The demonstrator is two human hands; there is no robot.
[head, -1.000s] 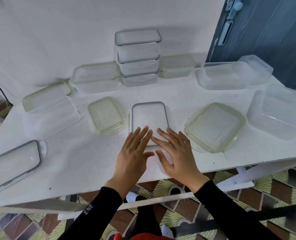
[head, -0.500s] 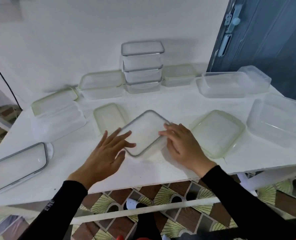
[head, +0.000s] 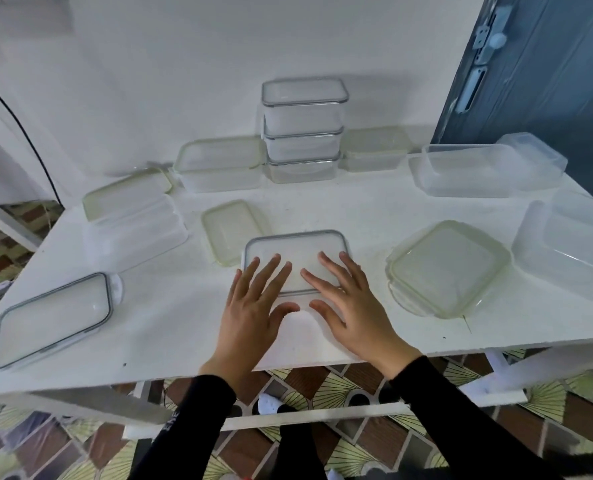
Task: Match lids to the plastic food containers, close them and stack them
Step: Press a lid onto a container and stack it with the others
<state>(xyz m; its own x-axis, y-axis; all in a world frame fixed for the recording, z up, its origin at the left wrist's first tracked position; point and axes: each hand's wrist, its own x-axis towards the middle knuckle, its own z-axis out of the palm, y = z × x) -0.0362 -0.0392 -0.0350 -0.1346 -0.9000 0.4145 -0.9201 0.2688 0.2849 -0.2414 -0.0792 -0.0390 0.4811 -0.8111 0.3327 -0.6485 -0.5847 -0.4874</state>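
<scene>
1. Head view, hands: the left hand (head: 253, 306) and the right hand (head: 353, 306) lie palm down, side by side, with the fingers straight and spread. Neither hand grips anything.
2. Head view, task thing: the grey-rimmed lid (head: 296, 252) lies directly under the fingertips of both hands. It sits on a clear container (head: 296, 298), of which only the near wall shows between the thumbs.
3. Head view, axis: the lid's long axis runs crosswise, from the left hand's side to the right hand's side. Its far long edge lies uncovered beyond the fingertips.
4. Judgement: the step in hand appears to be pressing the lid shut. Both hands are equally near, and the far edge calls for a forward reach.
5. Head view, destination: the stack of closed containers (head: 303, 129) stands straight ahead of the fingertips, well apart.
</scene>
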